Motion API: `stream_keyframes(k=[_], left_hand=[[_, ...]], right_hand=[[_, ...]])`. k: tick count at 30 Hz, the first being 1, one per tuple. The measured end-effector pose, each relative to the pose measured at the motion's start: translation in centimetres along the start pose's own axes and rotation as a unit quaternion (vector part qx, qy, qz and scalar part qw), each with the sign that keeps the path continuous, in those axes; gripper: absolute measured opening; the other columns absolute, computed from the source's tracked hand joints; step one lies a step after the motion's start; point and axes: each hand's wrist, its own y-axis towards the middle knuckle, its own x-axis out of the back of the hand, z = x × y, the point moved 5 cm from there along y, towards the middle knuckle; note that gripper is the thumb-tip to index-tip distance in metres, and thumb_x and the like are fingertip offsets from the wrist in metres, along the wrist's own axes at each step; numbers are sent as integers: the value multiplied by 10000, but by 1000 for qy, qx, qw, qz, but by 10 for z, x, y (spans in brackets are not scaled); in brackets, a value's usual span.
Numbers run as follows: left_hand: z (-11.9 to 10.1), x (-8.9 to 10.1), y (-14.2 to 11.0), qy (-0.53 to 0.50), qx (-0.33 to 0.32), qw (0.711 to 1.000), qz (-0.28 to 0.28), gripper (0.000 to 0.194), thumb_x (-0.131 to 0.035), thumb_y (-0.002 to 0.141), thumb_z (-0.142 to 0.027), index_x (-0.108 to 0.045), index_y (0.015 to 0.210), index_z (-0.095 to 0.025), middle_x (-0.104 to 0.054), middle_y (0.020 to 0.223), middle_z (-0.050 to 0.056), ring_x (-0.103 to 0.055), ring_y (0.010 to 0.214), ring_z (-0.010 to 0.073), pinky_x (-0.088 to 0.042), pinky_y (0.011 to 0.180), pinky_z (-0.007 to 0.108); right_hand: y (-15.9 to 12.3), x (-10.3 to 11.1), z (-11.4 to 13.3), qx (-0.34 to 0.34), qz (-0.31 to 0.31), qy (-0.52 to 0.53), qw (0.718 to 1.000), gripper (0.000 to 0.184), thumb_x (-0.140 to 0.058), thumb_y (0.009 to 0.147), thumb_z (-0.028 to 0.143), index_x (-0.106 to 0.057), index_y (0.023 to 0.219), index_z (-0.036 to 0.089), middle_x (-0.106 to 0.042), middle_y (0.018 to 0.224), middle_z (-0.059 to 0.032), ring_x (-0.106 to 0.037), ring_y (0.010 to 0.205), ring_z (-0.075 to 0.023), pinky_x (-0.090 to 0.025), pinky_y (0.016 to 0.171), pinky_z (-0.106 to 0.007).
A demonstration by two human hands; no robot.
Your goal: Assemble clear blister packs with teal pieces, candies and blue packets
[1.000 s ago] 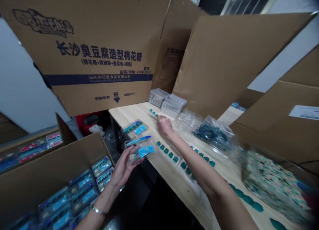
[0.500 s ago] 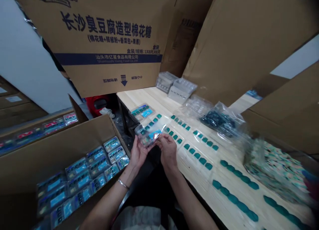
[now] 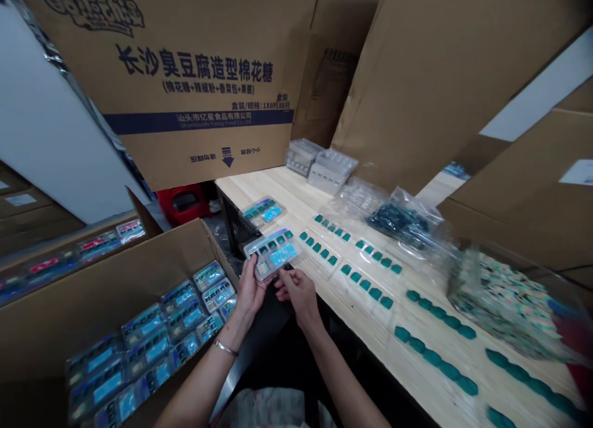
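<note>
In my left hand is a clear plastic blister package, tilted over the table's near edge. Inside it show a row of dark teal pieces, a bright blue packet and a small pale packet at the lower left. My right hand has curled fingers, their tips at the package's lower right edge. A similar filled package lies just beyond, at the table's far left corner. To the right, clear trays holding teal pieces lie in rows along the table.
An open carton at the left holds several filled packages. Stacked clear trays, a bag of dark packets and a bag of multicoloured packets lie along the table's far side. A large printed carton stands behind.
The package has turned flatter and its lid now lies down over the contents. My right hand has shifted left and down, from its right side to its lower edge.
</note>
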Motion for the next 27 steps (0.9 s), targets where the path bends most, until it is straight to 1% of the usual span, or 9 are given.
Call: stream_keyframes(k=[2,5,8,10,13,16,19,23,27], left_hand=[[-10,2,-4,8,-49,999,-18,176,-590,816,-292,-561,953,-186,-671,948,42,-646,821,169,-539,751,324],[-17,1,-13,38,-56,998,-18,174,-620,793,-300,-570,919,-191,-665,936,25,-646,785,164,-547,739,351],[-26,-3,-21,63,-69,996,4,253,-634,779,-349,-576,958,-182,-657,928,21,-641,767,148,-548,690,301],[-36,-5,-21,97,-75,992,23,295,-633,774,-388,-580,980,-185,-652,927,17,-638,768,138,-536,655,254],[-59,-4,-9,188,-103,977,7,391,-640,753,-442,-561,1051,-202,-644,946,19,-634,746,131,-516,595,217],[-88,-9,21,305,-153,940,-16,538,-601,774,-478,-463,1212,-199,-635,854,27,-613,625,126,-497,524,227],[-110,-18,61,450,-203,868,-48,610,-468,852,-488,-318,1337,-148,-571,637,-16,-546,464,126,-479,492,260],[-123,-21,107,537,-247,799,-115,453,-465,857,-426,-486,1195,-124,-609,891,98,-630,858,220,-484,799,356],[-117,-16,130,547,-277,773,-166,372,-464,849,-355,-532,1112,-100,-440,1260,203,-411,1246,292,-292,1038,421]], right_hand=[[-1,17,20,99,-60,-120,986,342,-577,779,500,-584,765,158,-591,619,-3,-530,491,-112,-469,472,-237],[6,35,53,222,-129,-217,942,396,-564,797,472,-580,1045,164,-629,899,-72,-579,709,-156,-509,645,-289],[31,29,63,203,-26,-232,951,456,-524,817,440,-538,1184,169,-621,1015,-99,-603,751,-173,-520,612,-288],[50,18,63,165,53,-210,962,426,-502,820,410,-557,1166,166,-635,938,-80,-600,646,-154,-505,514,-265],[81,5,68,145,98,-177,969,416,-524,800,373,-564,1153,156,-637,854,-47,-556,516,-112,-492,467,-251],[122,-11,81,168,108,-200,959,355,-518,809,324,-595,1111,154,-647,801,-24,-525,469,-82,-488,489,-233],[167,-30,93,202,92,-292,930,293,-487,837,283,-634,1053,152,-670,817,-31,-556,517,-90,-484,548,-223],[209,-49,101,237,56,-398,884,276,-478,860,272,-652,1040,157,-685,945,-59,-622,806,-149,-474,743,-242],[223,-58,96,239,42,-447,861,251,-489,865,286,-686,944,152,-677,984,-89,-565,1005,-205,-415,868,-275]])
